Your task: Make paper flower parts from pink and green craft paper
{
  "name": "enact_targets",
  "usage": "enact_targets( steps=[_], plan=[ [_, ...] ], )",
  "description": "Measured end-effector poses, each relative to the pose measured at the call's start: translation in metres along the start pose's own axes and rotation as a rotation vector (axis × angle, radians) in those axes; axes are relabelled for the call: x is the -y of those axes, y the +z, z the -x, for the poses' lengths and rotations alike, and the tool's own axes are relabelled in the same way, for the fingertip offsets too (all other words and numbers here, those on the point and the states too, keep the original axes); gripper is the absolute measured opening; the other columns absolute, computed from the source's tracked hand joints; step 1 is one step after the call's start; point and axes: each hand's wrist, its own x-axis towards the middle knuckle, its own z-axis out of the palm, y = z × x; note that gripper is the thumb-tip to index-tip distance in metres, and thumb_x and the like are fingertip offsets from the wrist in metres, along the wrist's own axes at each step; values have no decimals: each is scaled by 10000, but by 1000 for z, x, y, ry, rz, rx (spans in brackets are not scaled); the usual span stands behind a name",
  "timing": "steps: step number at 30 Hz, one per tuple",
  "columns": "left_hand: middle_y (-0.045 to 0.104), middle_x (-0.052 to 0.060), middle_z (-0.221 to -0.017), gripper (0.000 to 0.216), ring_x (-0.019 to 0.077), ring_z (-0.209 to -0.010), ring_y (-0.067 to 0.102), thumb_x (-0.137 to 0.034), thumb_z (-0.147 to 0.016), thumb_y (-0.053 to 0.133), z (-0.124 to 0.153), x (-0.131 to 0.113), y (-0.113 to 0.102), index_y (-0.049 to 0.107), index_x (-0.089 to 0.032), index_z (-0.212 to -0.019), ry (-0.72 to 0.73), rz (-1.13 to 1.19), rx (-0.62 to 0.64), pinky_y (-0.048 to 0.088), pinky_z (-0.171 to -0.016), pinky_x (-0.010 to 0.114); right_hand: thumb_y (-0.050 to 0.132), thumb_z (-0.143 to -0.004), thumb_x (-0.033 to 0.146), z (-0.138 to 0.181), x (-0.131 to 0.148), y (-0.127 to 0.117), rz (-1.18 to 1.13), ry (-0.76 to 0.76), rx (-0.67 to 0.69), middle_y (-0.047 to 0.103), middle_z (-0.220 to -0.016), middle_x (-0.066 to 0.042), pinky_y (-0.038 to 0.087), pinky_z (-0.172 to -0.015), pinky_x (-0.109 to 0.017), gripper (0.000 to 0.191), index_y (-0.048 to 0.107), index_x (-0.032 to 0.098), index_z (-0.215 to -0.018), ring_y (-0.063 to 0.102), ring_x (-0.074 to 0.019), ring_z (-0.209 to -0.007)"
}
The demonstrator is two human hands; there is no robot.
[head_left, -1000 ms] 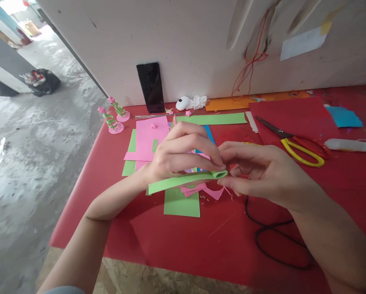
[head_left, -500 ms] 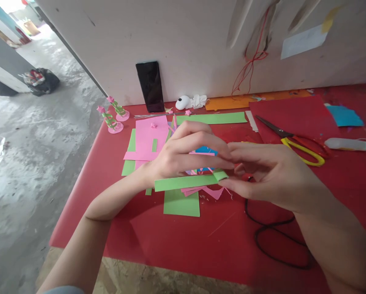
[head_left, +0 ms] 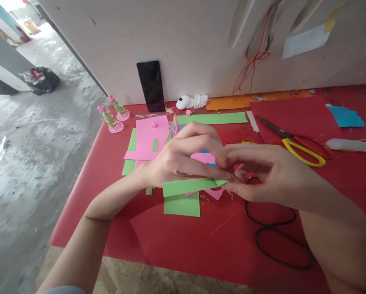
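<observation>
1. Two small paper ornaments on round pink bases [head_left: 114, 116] stood at the far left corner of the red table [head_left: 176, 241], well left of the green paper strip.
2. A black phone [head_left: 151, 85] leaned upright against the white wall, behind and left of the strip.
3. A stack of pink and green paper sheets [head_left: 144, 141] lay flat on the table, just left of and behind the strip.
4. The left hand [head_left: 183, 157] was curled over the long green paper strip [head_left: 190, 187], its fingertips pinched shut on the strip's right end; the strip's free end stuck out leftward below the wrist, held above a green rectangular sheet [head_left: 182, 204].
5. The right hand [head_left: 268, 173] met the left at that same right end of the strip, thumb and forefinger closed on it, the other fingers loosely bent.
6. A longer green paper band [head_left: 213, 118] lay flat behind the strip, near the wall.
7. A black cord [head_left: 271, 232] looped on the table just right of and in front of the strip.
8. Yellow-handled scissors [head_left: 296, 145] lay well right of the strip on a dark red sheet [head_left: 299, 114].
9. A white glue tube [head_left: 349, 144] lay farther right, with a blue paper piece [head_left: 344, 116] behind it.
</observation>
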Motion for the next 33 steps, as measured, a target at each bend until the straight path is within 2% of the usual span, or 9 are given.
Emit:
enact_targets(
  steps=[7, 14, 19, 23, 26, 30, 33],
  plan=[
    [591, -38, -719, 37, 101, -853, 553, -238, -828, 676, 0, 6, 5, 674, -254, -795, 52, -17, -161, 512, -765, 246, 703, -703, 318, -4, -1, 2, -20, 3, -28, 564, -771, 19, 424, -474, -166, 107, 645, 232, -730, 501, -60, -620],
    [543, -28, -740, 120, 95, -849, 547, -270, -886, 599, 0, 6, 7, 640, -233, -779, 47, -17, -206, 492, -791, 275, 744, -678, 256, -3, -4, 11, -105, -46, -97, 604, -863, 24, 439, -491, -167, 105, 669, 255, -751, 545, -65, -684],
    [552, -6, -832, 93, 107, -906, 544, -299, -875, 613, -1, 6, 1, 639, -242, -806, 0, -7, -7, 492, -836, 290, 743, -698, 283, -2, -4, 7, 2, -110, -86, 591, -794, 38, 407, -446, -163, 80, 697, 259, -759, 479, -24, -549],
    [585, 10, -934, 82, 130, -973, 532, -243, -897, 580, 1, 11, -2, 661, -252, -905, 60, 6, 84, 493, -873, 310, 717, -709, 321, -2, -3, 3, 118, -121, -57, 575, -725, 21, 360, -401, -177, 101, 692, 225, -727, 452, -37, -515],
    [609, 28, -1005, 108, 161, -1032, 514, -189, -885, 579, 3, 14, 0, 654, -234, -948, 107, -1, 147, 493, -894, 335, 696, -699, 302, -2, -2, 1, 176, -84, -36, 547, -640, 16, 370, -410, -197, 124, 657, 195, -651, 463, -60, -506],
    [622, 64, -973, 78, 179, -1008, 509, -212, -876, 581, 4, 15, 4, 655, -187, -885, 149, 34, 161, 501, -865, 346, 684, -675, 282, -4, -2, 0, 228, -26, -37, 517, -577, 28, 374, -414, -210, 121, 617, 193, -629, 457, -74, -484],
    [624, 51, -931, 100, 167, -989, 516, -195, -880, 570, 3, 16, 4, 670, -200, -881, 148, 40, 119, 508, -857, 337, 680, -684, 312, -4, -3, -1, 218, 6, -35, 549, -630, 22, 411, -432, -211, 142, 605, 195, -653, 473, -73, -496]
  ],
)
